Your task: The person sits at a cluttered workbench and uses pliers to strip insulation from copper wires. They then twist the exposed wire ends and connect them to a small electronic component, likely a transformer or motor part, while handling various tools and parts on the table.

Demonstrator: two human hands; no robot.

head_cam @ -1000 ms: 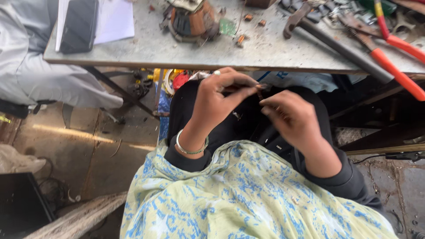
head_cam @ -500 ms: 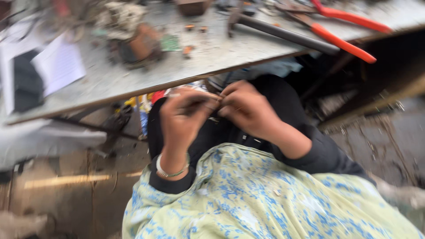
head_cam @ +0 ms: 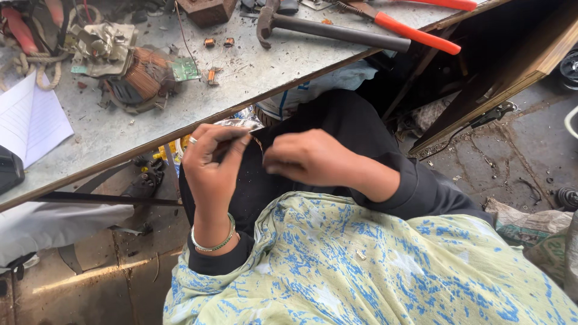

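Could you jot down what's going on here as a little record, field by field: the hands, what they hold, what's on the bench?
left hand: raised over the lap, fingertips pinched on a thin wire; bangle on the wrist
right hand: close beside the left, fingers meeting it at the wire
wire: too thin to tell more
lap: dark clothing, a yellow and blue cloth over it
bench: grey, scratched, its edge just above the hands
on bench: hammer, copper coil, red-handled tool, paper
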